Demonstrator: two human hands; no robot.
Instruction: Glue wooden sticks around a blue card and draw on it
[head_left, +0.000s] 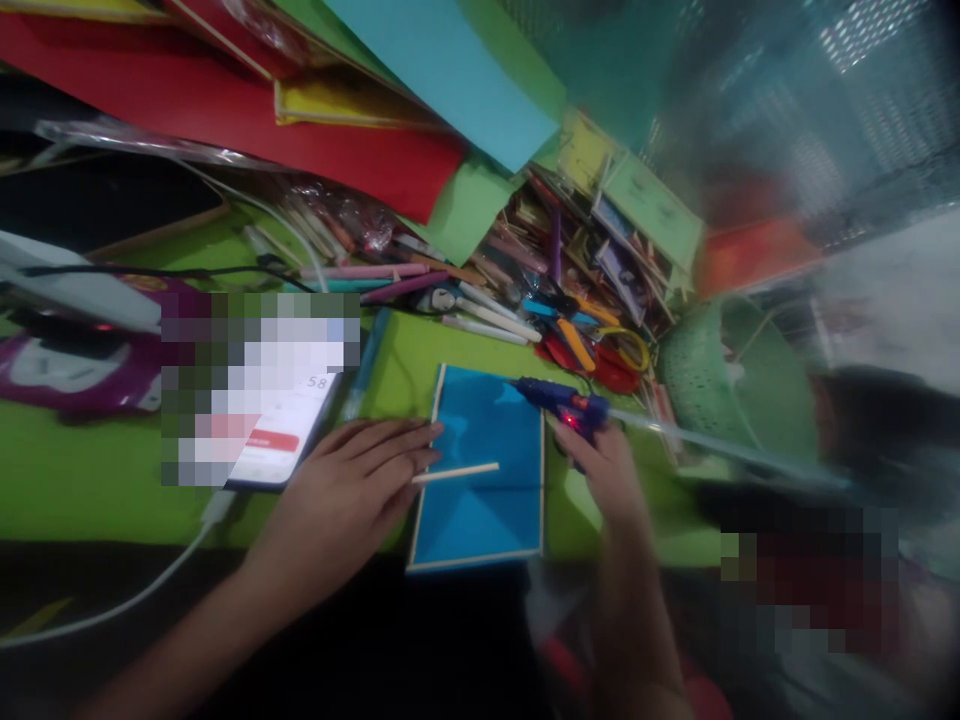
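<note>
A blue sheet framed with thin wooden sticks [480, 500] lies on the green table top [90, 480]. My left hand [352, 495] rests at the sheet's left edge, fingers close together, pinching one end of a loose wooden stick [457, 472] that lies across the blue sheet. My right hand [604, 470] is closed round a blue hot glue gun [562, 403]. The gun's nozzle points left over the sheet's top right corner, a red light glows on its body, and a clear glue stick [675, 433] juts out behind it.
A phone [289, 430] on a white cable lies left of my left hand. Behind the sheet are pens, markers and scissors [592, 345], a green basket [720, 375], small cards and coloured paper sheets [300, 120]. The table's front edge runs under my forearms.
</note>
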